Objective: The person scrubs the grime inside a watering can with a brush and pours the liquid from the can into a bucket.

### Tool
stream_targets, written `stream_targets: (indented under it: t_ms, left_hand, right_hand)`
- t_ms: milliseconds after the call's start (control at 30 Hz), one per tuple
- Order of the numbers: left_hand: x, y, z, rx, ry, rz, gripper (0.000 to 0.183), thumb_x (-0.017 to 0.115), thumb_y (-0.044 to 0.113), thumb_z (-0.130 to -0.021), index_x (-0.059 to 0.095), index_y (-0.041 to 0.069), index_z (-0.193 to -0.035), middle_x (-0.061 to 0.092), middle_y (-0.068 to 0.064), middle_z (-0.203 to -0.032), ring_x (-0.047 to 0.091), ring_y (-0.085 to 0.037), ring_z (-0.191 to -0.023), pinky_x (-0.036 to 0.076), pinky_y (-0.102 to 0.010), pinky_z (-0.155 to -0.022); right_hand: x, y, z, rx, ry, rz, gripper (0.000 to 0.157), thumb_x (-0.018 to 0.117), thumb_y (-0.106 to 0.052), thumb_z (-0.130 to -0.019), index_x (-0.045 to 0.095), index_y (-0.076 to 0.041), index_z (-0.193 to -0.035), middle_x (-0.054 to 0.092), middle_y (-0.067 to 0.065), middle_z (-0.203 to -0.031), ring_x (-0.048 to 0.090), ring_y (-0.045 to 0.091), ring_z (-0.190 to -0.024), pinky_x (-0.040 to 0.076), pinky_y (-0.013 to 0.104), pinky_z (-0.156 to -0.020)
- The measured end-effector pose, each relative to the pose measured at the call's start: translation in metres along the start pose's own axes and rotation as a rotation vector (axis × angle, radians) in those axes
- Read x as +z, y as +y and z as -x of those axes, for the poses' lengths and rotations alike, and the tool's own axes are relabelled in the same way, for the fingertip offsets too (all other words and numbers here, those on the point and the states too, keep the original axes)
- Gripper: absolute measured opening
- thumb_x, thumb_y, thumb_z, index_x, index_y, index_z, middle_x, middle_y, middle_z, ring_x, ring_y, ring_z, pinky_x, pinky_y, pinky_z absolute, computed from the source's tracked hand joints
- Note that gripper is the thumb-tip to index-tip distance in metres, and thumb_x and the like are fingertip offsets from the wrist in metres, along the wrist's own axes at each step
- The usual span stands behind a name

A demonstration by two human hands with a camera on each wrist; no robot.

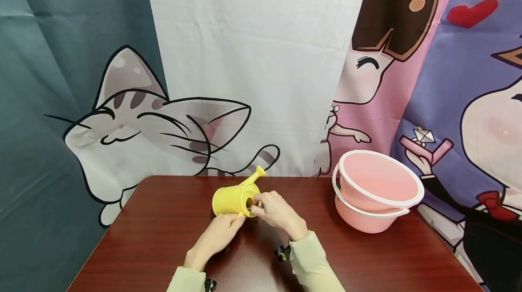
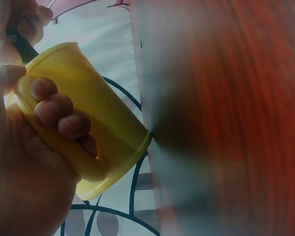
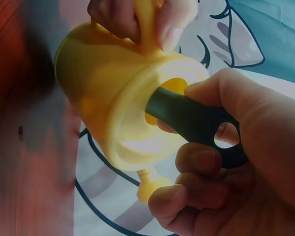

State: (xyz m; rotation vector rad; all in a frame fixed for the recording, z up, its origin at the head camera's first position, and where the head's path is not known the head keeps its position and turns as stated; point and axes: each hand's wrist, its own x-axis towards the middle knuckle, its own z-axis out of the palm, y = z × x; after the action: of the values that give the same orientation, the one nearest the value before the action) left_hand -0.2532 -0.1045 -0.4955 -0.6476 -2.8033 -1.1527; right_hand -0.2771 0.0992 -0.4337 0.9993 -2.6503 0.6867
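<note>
A yellow toy watering can [image 1: 232, 200] is tilted on its side over the table, its spout pointing up and away. My left hand [image 1: 219, 233] has its fingers curled round the can's handle [image 2: 64, 147]. My right hand [image 1: 279, 210] is at the can's opening. Between thumb and fingers it holds a dark green handle with a round hole near its end [image 3: 187, 115]. The far part of this tool goes through the opening and is hidden inside the can, so its kind does not show.
Two pink basins [image 1: 367, 219], one stacked tilted in the other, stand at the table's right side. The brown table [image 1: 163, 219] ends at a printed cloth backdrop [image 1: 253, 56]. A dark wrist camera [image 1: 282, 253] sits by the right cuff.
</note>
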Motion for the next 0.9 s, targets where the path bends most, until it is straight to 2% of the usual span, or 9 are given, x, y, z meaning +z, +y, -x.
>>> stream_targets:
  t_ms: [200,467,900]
  left_hand:
    - [0.002,0.000,0.000,0.014,0.010,-0.008,0.045,0.042,0.044,-0.104,0.047,0.022,-0.065,0.033,0.013,-0.059,0.031,-0.004,-0.053,0.035,-0.024,-0.054]
    - [0.000,0.001,0.000,0.010,0.016,-0.009,0.043,0.044,0.042,-0.104,0.046,0.022,-0.065,0.032,0.013,-0.059,0.031,-0.003,-0.053,0.034,-0.024,-0.055]
    - [-0.002,0.002,0.002,0.018,0.005,0.025,0.043,0.045,0.041,-0.104,0.046,0.021,-0.065,0.033,0.013,-0.058,0.030,-0.003,-0.052,0.033,-0.023,-0.052]
  right_hand:
    - [0.007,0.003,0.000,0.024,-0.024,-0.021,0.025,0.063,-0.012,-0.080,0.045,-0.017,-0.064,0.034,-0.010,-0.056,0.036,0.006,-0.053,0.031,0.020,-0.051]
    - [0.009,0.003,-0.002,0.007,-0.020,-0.035,0.025,0.064,-0.012,-0.080,0.045,-0.017,-0.064,0.035,-0.008,-0.055,0.034,0.005,-0.053,0.029,0.020,-0.051]
    - [-0.006,0.005,0.002,0.018,-0.022,-0.039,0.022,0.066,-0.015,-0.080,0.051,-0.022,-0.065,0.039,-0.011,-0.058,0.039,0.004,-0.057,0.034,0.020,-0.053]
